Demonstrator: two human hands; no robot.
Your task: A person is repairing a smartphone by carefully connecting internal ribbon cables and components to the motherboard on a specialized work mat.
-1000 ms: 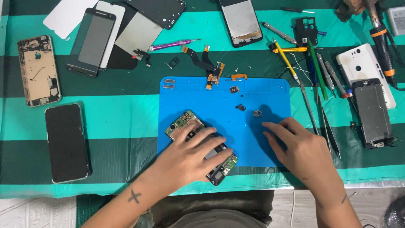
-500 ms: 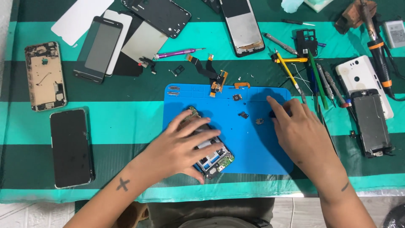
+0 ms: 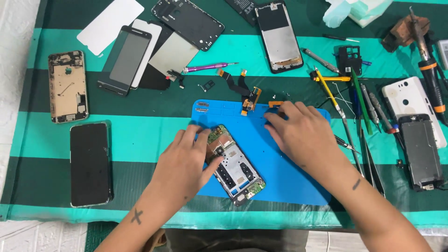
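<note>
An opened phone (image 3: 235, 170) with its circuit board showing lies slanted on a blue work mat (image 3: 284, 179). My left hand (image 3: 186, 161) rests on the phone's left side, thumb pressed on the board, fingers spread. My right hand (image 3: 298, 133) reaches over the mat's upper edge, fingertips down near small parts and an orange flex piece (image 3: 275, 103). Whether its fingers pinch anything is hidden.
On the striped green cloth: a black phone (image 3: 91, 163), a gold phone frame (image 3: 67, 86), screens and back covers (image 3: 128, 56) at the top, a purple screwdriver (image 3: 210, 67), a flex cable (image 3: 245, 93), tweezers and tools (image 3: 359, 107) at right, a white phone (image 3: 413, 109), a soldering iron (image 3: 429, 65).
My right hand moved up from the mat's middle right to its upper edge. My left hand slid off the phone's middle to its left side, uncovering the board. The view shifted.
</note>
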